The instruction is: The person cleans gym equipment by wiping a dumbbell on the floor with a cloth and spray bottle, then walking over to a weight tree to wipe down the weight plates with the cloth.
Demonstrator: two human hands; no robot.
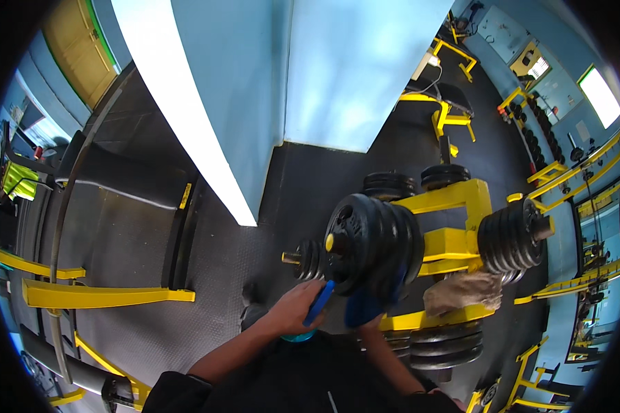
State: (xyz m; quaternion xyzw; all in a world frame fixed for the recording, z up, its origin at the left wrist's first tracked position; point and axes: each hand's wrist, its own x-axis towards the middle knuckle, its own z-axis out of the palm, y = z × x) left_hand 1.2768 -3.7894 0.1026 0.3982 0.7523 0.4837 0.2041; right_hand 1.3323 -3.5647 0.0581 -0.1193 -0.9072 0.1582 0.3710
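Just left of the front stack of black weight plates (372, 237), my left hand (295, 308) is closed around what looks like a spray bottle (319, 303), with a blue upper part and a bit of teal showing below the hand. My right hand (373, 323) holds a dark blue cloth (365, 308) against the lower side of those plates. The cloth hides most of its fingers and is slightly blurred. The plates hang on a yellow-tipped peg of a yellow plate rack (479, 206).
More plates (510, 237) sit on the rack's right side, and others (446, 344) low down near me. A brown cloth (463, 292) drapes over the rack. A blue wall corner (255, 172) juts out ahead. Black padded equipment (131, 172) and a yellow beam (110, 294) stand left.
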